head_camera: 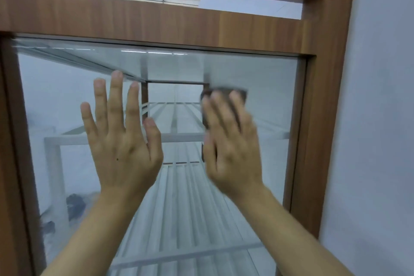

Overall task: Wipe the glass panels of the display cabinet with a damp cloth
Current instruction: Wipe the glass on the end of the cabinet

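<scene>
The dark folded cloth is mostly hidden beneath the fingers of the right hand; we see only its top edge and a strip on its left side. That hand and the cloth are both blurred, so the cloth's texture cannot be read. We cannot tell whether the left hand touches the clear glass panel or is just off it. Both forearms run out past the bottom edge, which also cuts off the panel's lower part. The brown wooden cabinet frame is cropped at the left and top. Dark smudged shapes at the panel's lower left corner are too blurred to identify.
</scene>
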